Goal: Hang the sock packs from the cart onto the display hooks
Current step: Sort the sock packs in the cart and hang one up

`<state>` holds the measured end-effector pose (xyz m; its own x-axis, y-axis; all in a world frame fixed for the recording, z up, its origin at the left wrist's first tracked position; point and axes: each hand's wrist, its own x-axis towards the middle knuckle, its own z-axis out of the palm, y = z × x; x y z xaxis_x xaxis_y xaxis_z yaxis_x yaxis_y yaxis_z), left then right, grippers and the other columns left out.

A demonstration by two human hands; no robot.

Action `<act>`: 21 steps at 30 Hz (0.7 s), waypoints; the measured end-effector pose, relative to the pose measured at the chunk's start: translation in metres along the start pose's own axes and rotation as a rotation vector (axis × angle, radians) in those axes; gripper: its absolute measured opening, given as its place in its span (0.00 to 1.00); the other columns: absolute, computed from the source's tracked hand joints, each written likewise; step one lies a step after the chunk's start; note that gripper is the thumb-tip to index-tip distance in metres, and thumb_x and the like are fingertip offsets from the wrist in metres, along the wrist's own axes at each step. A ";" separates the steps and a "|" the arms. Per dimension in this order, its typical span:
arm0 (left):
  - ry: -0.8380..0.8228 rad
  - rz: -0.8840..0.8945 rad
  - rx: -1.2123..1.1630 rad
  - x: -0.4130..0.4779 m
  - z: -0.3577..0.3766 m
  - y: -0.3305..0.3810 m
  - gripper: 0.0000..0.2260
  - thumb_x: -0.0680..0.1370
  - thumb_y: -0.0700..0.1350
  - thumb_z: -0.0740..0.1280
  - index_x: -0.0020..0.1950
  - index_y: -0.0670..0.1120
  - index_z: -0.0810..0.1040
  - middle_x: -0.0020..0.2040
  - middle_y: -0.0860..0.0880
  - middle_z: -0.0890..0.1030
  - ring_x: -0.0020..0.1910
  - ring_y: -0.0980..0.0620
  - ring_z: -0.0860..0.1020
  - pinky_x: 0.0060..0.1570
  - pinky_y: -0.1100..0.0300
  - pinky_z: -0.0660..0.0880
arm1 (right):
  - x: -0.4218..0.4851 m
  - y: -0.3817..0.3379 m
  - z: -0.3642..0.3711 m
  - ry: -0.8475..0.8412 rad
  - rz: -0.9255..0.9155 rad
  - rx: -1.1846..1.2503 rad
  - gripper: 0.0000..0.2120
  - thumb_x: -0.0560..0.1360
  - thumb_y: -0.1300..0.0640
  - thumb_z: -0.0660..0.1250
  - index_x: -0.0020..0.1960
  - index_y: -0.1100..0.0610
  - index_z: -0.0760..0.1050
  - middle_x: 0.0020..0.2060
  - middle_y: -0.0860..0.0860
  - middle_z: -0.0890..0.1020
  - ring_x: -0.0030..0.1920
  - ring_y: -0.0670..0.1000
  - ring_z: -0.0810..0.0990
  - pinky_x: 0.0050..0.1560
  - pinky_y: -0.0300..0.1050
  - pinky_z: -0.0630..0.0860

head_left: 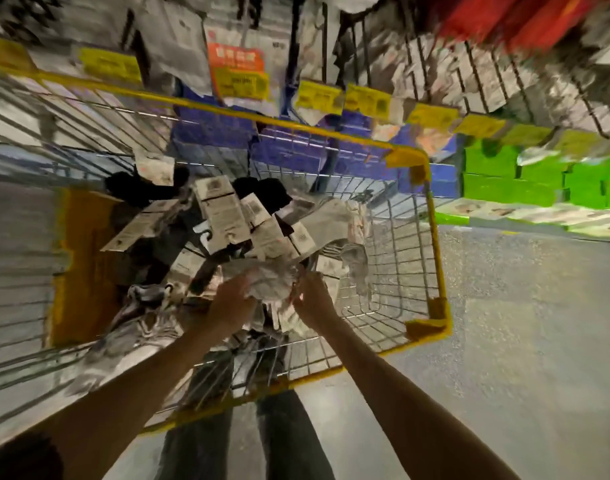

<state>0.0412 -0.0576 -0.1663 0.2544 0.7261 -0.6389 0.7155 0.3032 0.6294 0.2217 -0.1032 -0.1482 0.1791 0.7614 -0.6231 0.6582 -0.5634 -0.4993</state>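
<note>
While down inside cart (pixel 435 237), left hand (pixel 232 303), right hand (pixel 312 299) both grip pale sock pack (pixel 270 282).

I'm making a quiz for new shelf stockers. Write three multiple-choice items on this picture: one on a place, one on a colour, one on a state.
1. Where are the left hand and right hand? A on a hook; B inside the cart; C on the floor.
2. The cart's rim is: A red; B green; C yellow.
3. The pale sock pack between the hands is: A gripped by both; B hanging; C dropped outside.
Key: B, both reach below its rim; C, the edge is yellow all round; A, fingers curl on it.
</note>
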 end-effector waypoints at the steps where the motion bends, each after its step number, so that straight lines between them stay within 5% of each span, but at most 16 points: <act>1: 0.020 0.013 -0.002 0.004 0.003 0.002 0.25 0.76 0.35 0.65 0.73 0.45 0.70 0.69 0.44 0.74 0.67 0.44 0.73 0.66 0.48 0.71 | 0.011 0.004 0.005 0.029 -0.037 -0.075 0.33 0.71 0.66 0.66 0.74 0.55 0.63 0.67 0.62 0.68 0.65 0.61 0.68 0.62 0.54 0.71; 3: 0.035 -0.005 0.029 0.008 0.008 0.009 0.24 0.77 0.33 0.64 0.73 0.42 0.69 0.68 0.46 0.73 0.66 0.47 0.72 0.65 0.55 0.70 | 0.027 0.001 0.009 0.085 -0.120 -0.243 0.38 0.71 0.66 0.64 0.78 0.52 0.55 0.73 0.61 0.59 0.70 0.62 0.61 0.67 0.57 0.67; 6: 0.065 0.045 0.066 0.007 0.012 0.014 0.27 0.75 0.29 0.64 0.73 0.42 0.67 0.68 0.47 0.71 0.64 0.48 0.71 0.57 0.69 0.67 | 0.046 -0.005 0.011 0.214 -0.226 -0.382 0.40 0.70 0.67 0.67 0.78 0.53 0.56 0.75 0.62 0.57 0.74 0.63 0.57 0.71 0.60 0.63; 11: 0.106 -0.013 0.265 0.019 0.008 -0.003 0.36 0.73 0.36 0.67 0.78 0.47 0.57 0.73 0.41 0.64 0.71 0.38 0.64 0.68 0.46 0.62 | 0.073 -0.013 0.004 0.072 -0.223 -0.528 0.37 0.77 0.53 0.66 0.79 0.55 0.50 0.78 0.59 0.51 0.78 0.63 0.46 0.77 0.61 0.46; 16: -0.020 -0.124 0.460 0.022 -0.006 -0.002 0.41 0.73 0.47 0.73 0.79 0.46 0.54 0.73 0.38 0.63 0.71 0.32 0.62 0.68 0.40 0.65 | 0.064 -0.021 0.010 0.024 -0.291 -0.476 0.36 0.74 0.52 0.70 0.76 0.55 0.56 0.72 0.59 0.61 0.72 0.61 0.59 0.71 0.58 0.62; 21: -0.041 -0.146 0.491 0.009 -0.007 -0.006 0.20 0.78 0.48 0.67 0.68 0.44 0.69 0.63 0.39 0.77 0.64 0.37 0.72 0.60 0.48 0.71 | 0.032 -0.012 0.042 -0.196 -0.353 -0.326 0.44 0.70 0.57 0.75 0.78 0.53 0.53 0.75 0.59 0.62 0.70 0.64 0.66 0.63 0.54 0.71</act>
<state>0.0353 -0.0486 -0.1727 0.1472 0.6700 -0.7276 0.9641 0.0672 0.2570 0.1891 -0.0855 -0.1875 -0.2148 0.7949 -0.5674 0.8532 -0.1300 -0.5051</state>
